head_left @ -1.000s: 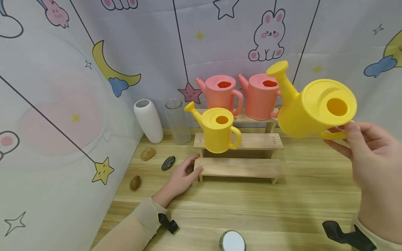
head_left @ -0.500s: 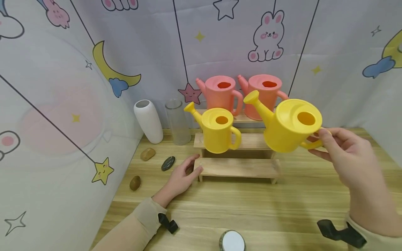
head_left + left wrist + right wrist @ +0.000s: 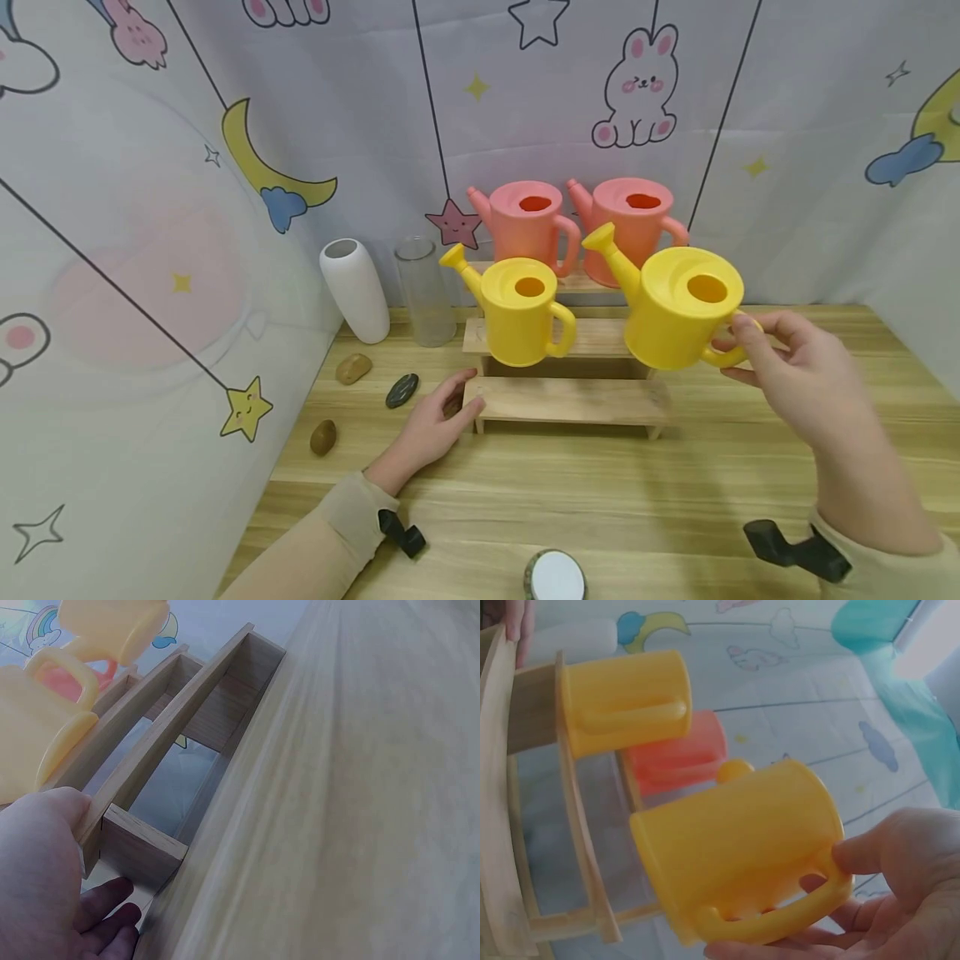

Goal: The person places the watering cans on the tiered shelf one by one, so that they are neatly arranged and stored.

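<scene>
My right hand pinches the handle of a yellow watering can, held in the air, slightly tilted, by the right end of a stepped wooden stand. In the right wrist view the thumb lies on top of the handle of that can, with fingers beneath. At the stand's left end, my left hand grips the lowest step, thumb over the board edge and fingers below by the side panel. A second yellow watering can stands on the middle step. Two pink watering cans, one left and one right, occupy the top step.
Left of the stand are a white vase and a clear glass vase. Three stones lie nearby: tan, black and brown. A white-lidded jar sits at the front. A printed curtain hangs behind.
My right hand has brought the yellow watering can left and down toward the stand's middle step, and the can is less tilted. My left hand has stayed in place.
</scene>
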Demonstrator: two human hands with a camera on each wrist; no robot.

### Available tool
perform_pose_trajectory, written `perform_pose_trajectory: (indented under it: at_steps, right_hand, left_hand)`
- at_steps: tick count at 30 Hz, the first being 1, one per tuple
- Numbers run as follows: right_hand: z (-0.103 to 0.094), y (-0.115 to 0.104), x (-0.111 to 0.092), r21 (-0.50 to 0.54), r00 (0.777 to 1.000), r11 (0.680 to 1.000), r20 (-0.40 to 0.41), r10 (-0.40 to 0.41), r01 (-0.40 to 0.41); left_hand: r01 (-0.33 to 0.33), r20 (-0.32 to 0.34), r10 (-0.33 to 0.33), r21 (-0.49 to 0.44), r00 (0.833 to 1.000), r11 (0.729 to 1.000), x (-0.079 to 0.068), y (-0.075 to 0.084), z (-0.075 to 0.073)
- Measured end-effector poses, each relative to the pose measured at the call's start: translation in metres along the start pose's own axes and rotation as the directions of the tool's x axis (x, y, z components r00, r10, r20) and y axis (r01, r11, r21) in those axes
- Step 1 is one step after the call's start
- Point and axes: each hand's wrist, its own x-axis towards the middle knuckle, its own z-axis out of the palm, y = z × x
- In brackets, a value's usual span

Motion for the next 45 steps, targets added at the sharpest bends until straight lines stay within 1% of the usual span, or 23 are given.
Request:
perform_pose_trajectory:
  at_steps: [5,10,20,29,32,35,39,45]
  right_hand:
    - [0.003,0.002,0.002,-0.05,0.998,0.998,0.038,0.041,-0.039]
    - [0.004,0.003,0.004,-0.065,0.997,0.997,0.06,0.048,-0.045]
    - [0.009,0.004,0.009,-0.032,0.999,0.999,0.039,0.005,-0.004]
    - [0.018,0.008,0.016,-0.089,0.999,0.995,0.022,0.047,-0.045]
    - [0.022,0.009,0.018,-0.099,0.999,0.994,0.022,0.045,-0.043]
    - [0.024,0.009,0.019,-0.08,0.999,0.996,0.016,0.042,-0.041]
    - [0.024,0.009,0.021,-0.02,0.999,0.999,0.023,0.033,-0.032]
    - [0.024,0.014,0.023,0.066,0.999,0.998,0.05,-0.021,0.018]
  left_hand:
    - [-0.007,-0.004,0.007,0.0,1.0,1.0,0.0,-0.001,0.0]
    - [-0.021,-0.007,0.021,-0.002,1.0,1.0,0.001,-0.002,0.001]
    - [-0.022,-0.007,0.022,0.002,1.0,1.0,0.001,-0.002,0.001]
    - [-0.021,-0.01,0.021,-0.004,1.0,1.0,0.0,-0.002,0.0]
    - [-0.022,-0.011,0.022,-0.006,1.0,1.0,0.0,-0.002,0.0]
    - [-0.022,-0.009,0.021,-0.008,1.0,1.0,0.0,-0.001,0.0]
    - [-0.016,-0.005,0.016,-0.008,1.0,1.0,0.0,-0.001,0.0]
    - [-0.014,-0.002,0.014,-0.008,1.0,1.0,0.001,-0.002,0.001]
